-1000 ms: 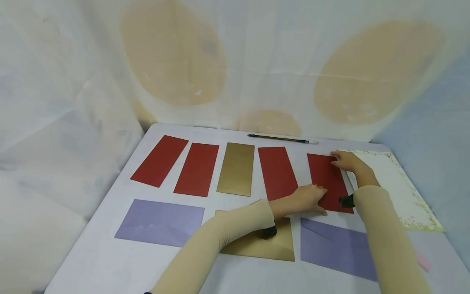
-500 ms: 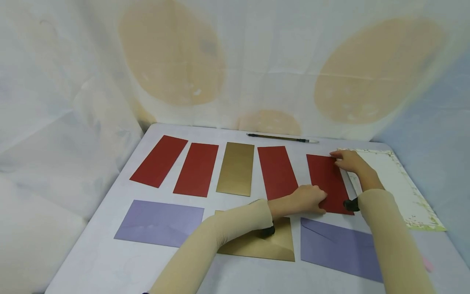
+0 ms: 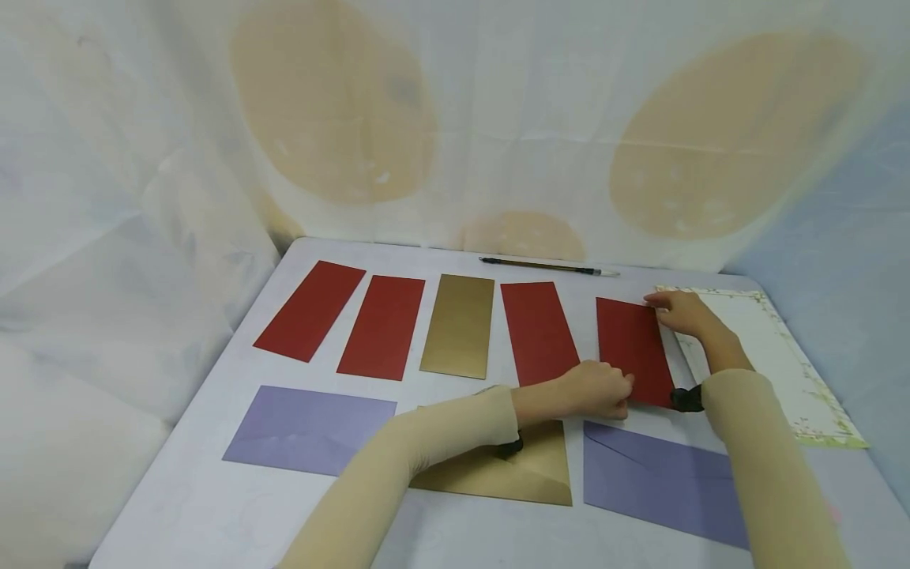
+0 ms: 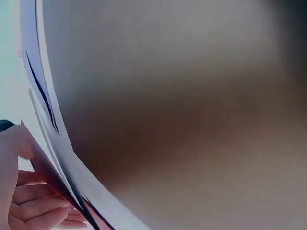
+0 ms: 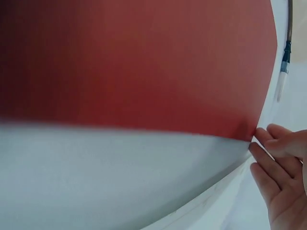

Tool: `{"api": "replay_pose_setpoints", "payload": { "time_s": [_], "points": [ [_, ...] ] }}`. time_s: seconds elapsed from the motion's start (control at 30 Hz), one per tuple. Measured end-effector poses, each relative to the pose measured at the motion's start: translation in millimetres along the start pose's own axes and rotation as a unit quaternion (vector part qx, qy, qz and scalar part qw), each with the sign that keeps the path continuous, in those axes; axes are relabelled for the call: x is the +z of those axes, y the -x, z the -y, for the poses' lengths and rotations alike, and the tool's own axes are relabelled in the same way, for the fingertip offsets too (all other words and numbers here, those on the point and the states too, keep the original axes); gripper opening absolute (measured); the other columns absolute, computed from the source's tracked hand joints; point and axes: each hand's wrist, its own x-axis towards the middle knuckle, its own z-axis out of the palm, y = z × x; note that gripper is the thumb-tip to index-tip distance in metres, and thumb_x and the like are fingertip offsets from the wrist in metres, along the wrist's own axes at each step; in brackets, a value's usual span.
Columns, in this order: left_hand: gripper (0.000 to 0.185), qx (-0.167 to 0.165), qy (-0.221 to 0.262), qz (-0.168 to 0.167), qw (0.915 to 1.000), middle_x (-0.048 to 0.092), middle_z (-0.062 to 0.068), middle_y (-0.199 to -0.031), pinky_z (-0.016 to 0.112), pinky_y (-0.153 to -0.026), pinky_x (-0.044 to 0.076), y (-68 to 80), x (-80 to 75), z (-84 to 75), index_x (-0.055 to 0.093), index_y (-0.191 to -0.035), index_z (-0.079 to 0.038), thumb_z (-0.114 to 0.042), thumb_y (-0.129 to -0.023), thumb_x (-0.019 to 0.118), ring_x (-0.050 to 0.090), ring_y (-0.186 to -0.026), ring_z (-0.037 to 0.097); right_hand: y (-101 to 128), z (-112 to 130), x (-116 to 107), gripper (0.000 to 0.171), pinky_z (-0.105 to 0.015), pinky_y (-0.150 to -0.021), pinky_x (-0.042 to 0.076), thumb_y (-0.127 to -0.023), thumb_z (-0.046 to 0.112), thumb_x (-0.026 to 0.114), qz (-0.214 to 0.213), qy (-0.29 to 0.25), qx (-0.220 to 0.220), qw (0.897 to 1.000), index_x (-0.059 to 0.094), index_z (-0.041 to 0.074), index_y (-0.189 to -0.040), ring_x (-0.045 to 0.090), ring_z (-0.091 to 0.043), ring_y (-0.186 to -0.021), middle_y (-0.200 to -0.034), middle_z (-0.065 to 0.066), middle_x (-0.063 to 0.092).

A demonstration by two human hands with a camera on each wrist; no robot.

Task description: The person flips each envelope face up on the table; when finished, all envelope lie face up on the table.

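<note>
From the head camera, you had the rightmost red envelope [image 3: 635,350] in both hands on the tabletop [image 3: 213,506]: your left hand [image 3: 600,389] curled at its near left corner, your right hand [image 3: 678,310] pinching its far right corner. It looked like the squaring-up step; next you needed a small, even nudge from both corners. The neighbouring red envelope [image 3: 538,332] lay just beside it, the floral-bordered sheet [image 3: 771,348] under your right wrist, a purple envelope [image 3: 661,478] near, the pen [image 3: 547,266] well apart.

At the left wrist, your fingers [image 4: 33,206] seemed curled under the lifted edge, though blur hid much.

At the right wrist, your fingers [image 5: 280,143] pinched the red corner.
</note>
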Motion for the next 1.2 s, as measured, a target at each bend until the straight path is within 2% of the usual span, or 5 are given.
{"api": "replay_pose_setpoints", "payload": {
  "time_s": [0.2, 0.37, 0.77, 1.03, 1.2],
  "points": [
    [0.022, 0.02, -0.097, -0.043, 0.9942, 0.065, -0.006, -0.08, 0.016, -0.058, 0.048, 10.7, -1.5, 0.2, 0.069, -0.103, -0.016, -0.02, -0.095, 0.048, 0.061, -0.069, 0.004, 5, -2, -3, 0.048, -0.061, -0.099, 0.034, -0.082, -0.005, 0.04, 0.009, -0.021, -0.016, 1.0, 0.05, -0.018, -0.126, 0.044, -0.052, -0.121, -0.127, -0.037, 0.05],
    [0.035, 0.003, -0.103, -0.052, 0.9933, 0.069, -0.001, -0.114, 0.018, -0.081, 0.05, 24.9, -4.5, 5.2, 0.064, -0.126, -0.013, -0.023, -0.098, 0.046, 0.065, -0.1, 0.009, 10, -2, -4, 0.044, -0.062, -0.096, 0.037, -0.084, -0.006, 0.041, 0.016, -0.035, -0.036, 0.999, 0.051, -0.018, -0.125, 0.048, -0.051, -0.117, -0.124, -0.037, 0.053],
    [0.041, -0.022, 0.002, -0.107, 0.994, 0.061, 0.004, -0.13, 0.018, -0.089, 0.046, 48.1, -13.0, 11.5, 0.057, -0.135, -0.007, -0.024, -0.098, 0.051, 0.057, -0.118, 0.011, 22, -2, -5, 0.04, -0.062, -0.096, 0.037, -0.097, 0.006, 0.049, 0.008, -0.089, -0.021, 0.996, 0.048, -0.012, -0.133, 0.048, -0.049, -0.119, -0.125, -0.033, 0.055],
    [0.041, -0.025, 0.039, -0.114, 0.9924, 0.063, 0.007, -0.126, 0.012, -0.067, 0.05, 50.8, -13.9, 7.0, 0.056, -0.135, -0.006, -0.021, -0.096, 0.053, 0.066, -0.101, 0.011, 42, -11, -28, 0.051, -0.05, -0.099, 0.039, -0.1, 0.028, 0.054, -0.052, -0.205, 0.013, 0.977, 0.045, -0.001, -0.141, 0.051, 0.013, -0.1, -0.124, -0.001, 0.064],
    [0.043, -0.03, 0.156, -0.11, 0.9812, 0.063, 0.008, -0.124, 0.007, -0.053, 0.04, 45.8, -15.9, 4.5, 0.054, -0.136, -0.004, -0.016, -0.095, 0.059, 0.069, -0.084, 0.008, 50, -2, -42, 0.056, -0.065, -0.101, 0.027, -0.099, 0.033, 0.056, -0.072, -0.244, 0.014, 0.967, 0.043, 0.001, -0.144, 0.047, 0.016, -0.098, -0.114, 0.024, 0.061]
  ]
}}
